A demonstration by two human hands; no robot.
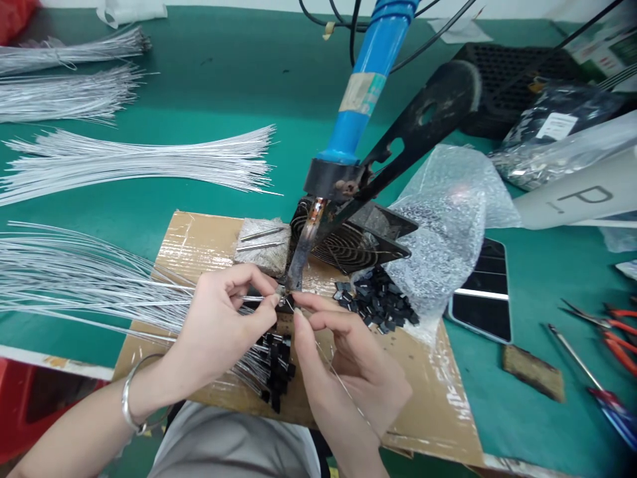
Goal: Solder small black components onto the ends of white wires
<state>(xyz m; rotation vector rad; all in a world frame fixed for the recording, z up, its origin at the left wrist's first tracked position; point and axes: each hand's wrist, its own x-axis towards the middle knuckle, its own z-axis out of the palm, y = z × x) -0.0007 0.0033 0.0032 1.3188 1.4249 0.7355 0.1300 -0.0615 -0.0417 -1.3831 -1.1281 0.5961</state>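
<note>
Pale grey and slim, the wire sits right by the dark tip of the blue iron, pinched near its end between thumb and index finger of the left hand. And at that end, a small metal bit, too tiny to read clearly; whether it touches the iron, can't tell from here. Across from it, the right hand has its fingertips closed on a fine, shiny strand that trails back over the palm. Just below, black-capped ends crowd over the cardboard, loose wires sweep left across the green desk, and black caps lie heaped beside the bubble wrap.
</note>
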